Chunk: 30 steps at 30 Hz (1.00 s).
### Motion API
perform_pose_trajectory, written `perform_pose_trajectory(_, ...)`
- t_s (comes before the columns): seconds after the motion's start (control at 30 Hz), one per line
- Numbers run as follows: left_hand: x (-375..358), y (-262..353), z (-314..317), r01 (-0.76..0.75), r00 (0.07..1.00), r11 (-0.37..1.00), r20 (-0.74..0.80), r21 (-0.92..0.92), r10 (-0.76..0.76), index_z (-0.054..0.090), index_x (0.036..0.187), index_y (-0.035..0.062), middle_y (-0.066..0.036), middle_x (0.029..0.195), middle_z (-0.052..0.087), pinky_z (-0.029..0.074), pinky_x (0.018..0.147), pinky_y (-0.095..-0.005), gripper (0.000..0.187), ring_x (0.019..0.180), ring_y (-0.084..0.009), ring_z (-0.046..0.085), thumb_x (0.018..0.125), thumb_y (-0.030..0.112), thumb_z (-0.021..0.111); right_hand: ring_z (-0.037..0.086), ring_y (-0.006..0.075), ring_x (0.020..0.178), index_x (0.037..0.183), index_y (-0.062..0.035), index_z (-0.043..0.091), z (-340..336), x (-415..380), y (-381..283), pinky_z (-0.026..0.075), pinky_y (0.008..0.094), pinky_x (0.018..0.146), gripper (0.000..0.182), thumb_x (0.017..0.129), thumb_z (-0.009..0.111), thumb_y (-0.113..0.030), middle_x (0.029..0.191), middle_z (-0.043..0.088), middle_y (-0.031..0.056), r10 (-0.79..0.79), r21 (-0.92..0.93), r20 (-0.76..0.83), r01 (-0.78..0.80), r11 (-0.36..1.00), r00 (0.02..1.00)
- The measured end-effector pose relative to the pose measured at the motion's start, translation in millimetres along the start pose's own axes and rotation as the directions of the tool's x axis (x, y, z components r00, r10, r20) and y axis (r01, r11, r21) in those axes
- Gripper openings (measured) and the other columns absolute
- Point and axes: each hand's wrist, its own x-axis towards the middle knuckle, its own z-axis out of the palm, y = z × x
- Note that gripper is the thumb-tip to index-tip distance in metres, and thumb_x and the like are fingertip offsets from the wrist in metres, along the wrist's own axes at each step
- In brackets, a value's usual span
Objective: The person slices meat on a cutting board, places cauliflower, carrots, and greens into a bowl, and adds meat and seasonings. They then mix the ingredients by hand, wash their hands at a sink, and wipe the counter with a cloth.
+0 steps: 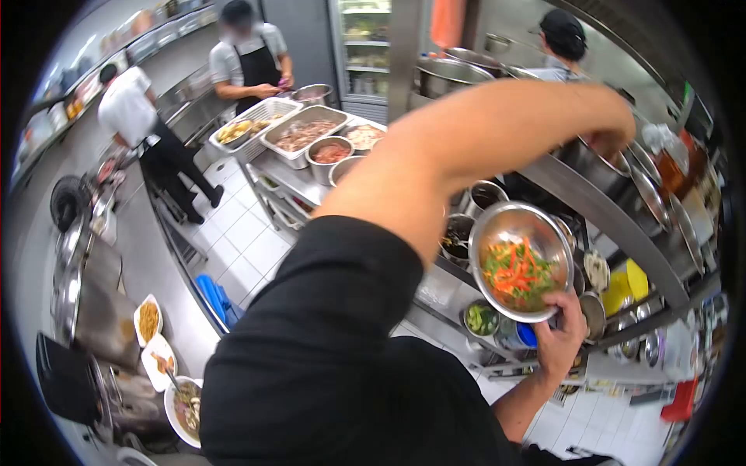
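Observation:
My right hand (pixel 563 332) grips the lower rim of a metal mixing bowl (pixel 561 247), thumb over the edge. Inside the bowl lie shredded orange and green vegetables (pixel 519 272). My left arm, in a black sleeve, stretches across the view to the upper right. At its end my left hand (pixel 610 146) is bent down over a metal container (pixel 579 159) on the raised shelf, its fingers hidden. Below the bowl are a small container of green slices (pixel 481 318) and a blue-topped container (pixel 527 335). Dark-filled metal pots (pixel 486 196) stand beside the bowl.
A person (pixel 252 58) in a black apron stands behind a cart with meat trays (pixel 305 133). Another person (pixel 144 116) works at the left counter; a third (pixel 561 43) is at the upper right. Plated food (pixel 148 318) and a soup bowl (pixel 185 410) stand on the left counter.

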Motion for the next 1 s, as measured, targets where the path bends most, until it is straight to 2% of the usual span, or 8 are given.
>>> perform_pose_trajectory(0.03,10.2,4.6,2.8,0.076,0.996,0.992,0.056,-0.103,-0.07,0.075,0.102,0.0132,-0.006,0.098,0.073,0.05,0.08,-0.0447,0.04,0.089,-0.0241,0.067,0.086,0.049,0.065,0.063,0.0178,0.086,0.091,-0.0026,0.064,-0.3,-1.0,-0.3,0.049,0.028,0.08,0.031,0.062,0.073,0.004,0.094,0.065,0.0069,0.079,0.069,-0.001,-0.079,0.995,0.997)
perform_pose_trajectory(0.3,21.2,15.6,13.6,-0.005,1.0,0.993,0.02,0.116,0.003,0.073,0.111,0.0102,-0.011,0.105,0.071,0.048,0.08,-0.049,0.034,0.093,-0.0311,0.066,0.081,0.025,0.062,0.061,0.0161,0.084,0.092,-0.0038,0.064,-2.9,-7.4,7.6,0.048,0.0267,0.078,0.033,0.062,0.072,0.006,0.093,0.065,0.0066,0.01,0.048,-0.019,-0.009,0.999,1.0)
perform_pose_trajectory(0.47,57.3,-10.7,13.8,-0.048,0.987,0.99,0.146,-0.131,0.068,0.072,0.104,0.0067,-0.011,0.1,0.071,0.05,0.076,-0.0463,0.03,0.089,-0.0302,0.066,0.082,0.024,0.061,0.062,0.017,0.086,0.093,-0.003,0.063,-11.4,-11.8,11.6,0.048,0.027,0.08,0.031,0.064,0.074,0.005,0.096,0.065,0.0078,0.132,0.135,-0.019,-0.128,0.982,0.991)
perform_pose_trajectory(0.63,13.4,4.0,25.8,-0.015,0.986,1.0,-0.164,0.011,0.016,0.073,0.101,0.008,-0.012,0.093,0.071,0.053,0.073,-0.0422,0.029,0.082,-0.0253,0.067,0.084,0.027,0.06,0.065,0.0201,0.09,0.093,-0.0024,0.065,-13.5,-11.1,11.7,0.049,0.03,0.084,0.03,0.065,0.073,0.004,0.102,0.067,0.011,0.094,0.015,0.0,-0.094,0.995,0.996)
perform_pose_trajectory(0.73,-9.3,1.0,11.1,-0.048,0.998,0.999,-0.048,0.006,0.048,0.073,0.107,0.0108,-0.011,0.094,0.072,0.05,0.075,-0.0455,0.033,0.087,-0.027,0.066,0.088,0.036,0.064,0.066,0.0249,0.093,0.093,-0.0042,0.066,-18.2,-7.7,-1.0,0.05,0.0317,0.084,0.031,0.063,0.075,0.002,0.101,0.068,0.012,0.1,-0.036,0.026,-0.099,0.994,0.995)
perform_pose_trajectory(0.77,-4.0,-1.9,8.0,-0.103,0.992,0.981,-0.059,0.163,0.114,0.074,0.105,0.0118,-0.01,0.093,0.072,0.051,0.074,-0.044,0.032,0.087,-0.0249,0.066,0.088,0.037,0.065,0.067,0.0266,0.093,0.093,-0.0049,0.066,-19.5,-8.7,-2.0,0.05,0.0322,0.084,0.032,0.063,0.075,0.001,0.099,0.068,0.0119,0.11,-0.01,0.014,-0.11,0.994,0.994)
perform_pose_trajectory(0.87,8.3,-17.6,5.3,-0.11,0.985,0.982,-0.146,-0.151,0.088,0.074,0.105,0.0113,-0.009,0.093,0.073,0.053,0.073,-0.0426,0.03,0.082,-0.0246,0.067,0.083,0.032,0.071,0.067,0.0289,0.095,0.094,-0.0059,0.066,-30.6,-10.3,-8.8,0.051,0.0338,0.084,0.034,0.062,0.077,0.0,0.097,0.068,0.0113,0.02,-0.038,-0.01,-0.02,0.999,1.0)
perform_pose_trajectory(1.0,-40.2,9.5,-12.1,0.074,0.948,0.989,-0.3,-0.125,-0.109,0.076,0.096,0.0078,-0.012,0.094,0.074,0.052,0.077,-0.0413,0.032,0.085,-0.0271,0.069,0.077,0.033,0.073,0.068,0.0288,0.097,0.094,-0.0074,0.067,-38.4,-18.4,-8.7,0.051,0.0366,0.091,0.034,0.062,0.078,-0.001,0.097,0.069,0.0103,0.059,-0.061,-0.053,-0.062,0.996,0.997)
